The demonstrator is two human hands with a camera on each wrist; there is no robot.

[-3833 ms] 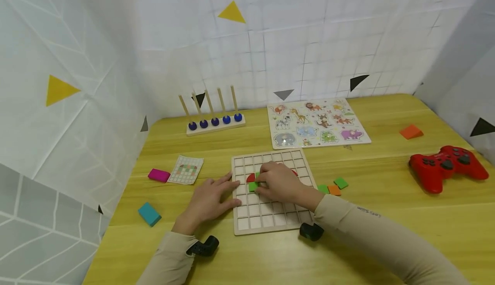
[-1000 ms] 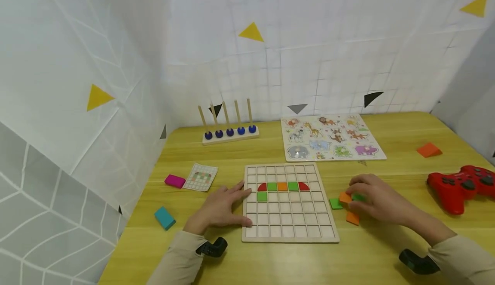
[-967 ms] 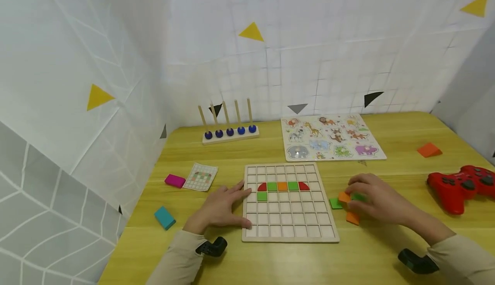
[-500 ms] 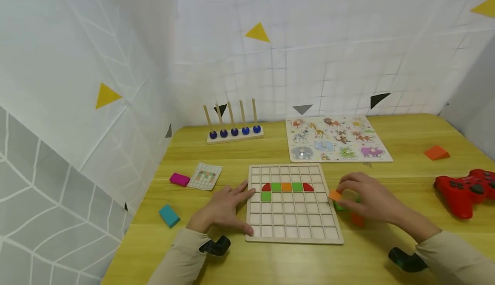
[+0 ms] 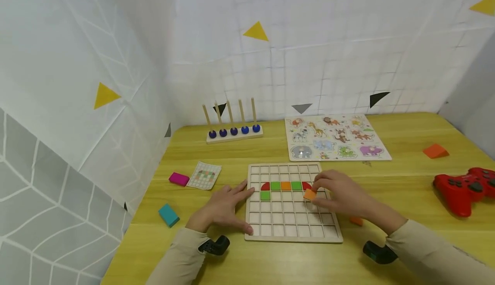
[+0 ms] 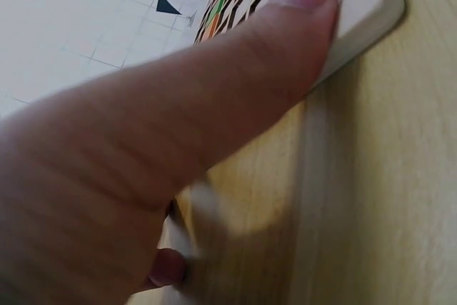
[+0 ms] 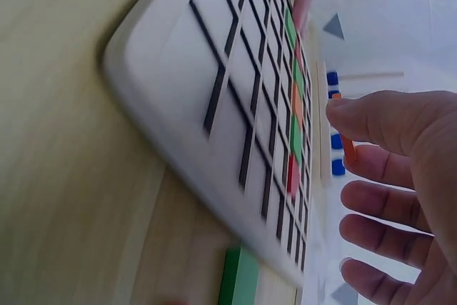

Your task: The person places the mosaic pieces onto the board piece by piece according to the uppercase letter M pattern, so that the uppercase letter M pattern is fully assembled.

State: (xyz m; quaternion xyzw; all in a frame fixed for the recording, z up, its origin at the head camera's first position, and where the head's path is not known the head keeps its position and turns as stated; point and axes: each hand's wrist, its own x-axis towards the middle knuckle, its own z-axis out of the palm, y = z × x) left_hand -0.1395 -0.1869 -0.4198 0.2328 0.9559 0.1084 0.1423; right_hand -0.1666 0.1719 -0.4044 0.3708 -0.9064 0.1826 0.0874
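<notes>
Table (image 5: 294,262): orange tile (image 5: 310,194) apparently above board (image 5: 289,219)

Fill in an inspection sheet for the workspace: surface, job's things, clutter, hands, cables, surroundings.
Surface: wood-grained table.
Job's things: grid board lying flat, six tiles set in it; loose green tile and loose orange tile to its right; pattern card to its left.
Clutter: pink block, blue block, peg stand, animal puzzle, red controller, orange wedge.
Hands: left hand touches the board's left edge; right hand pinches an orange tile above the board.
Cables: nothing seen.
Surroundings: white patterned backdrop.
</notes>
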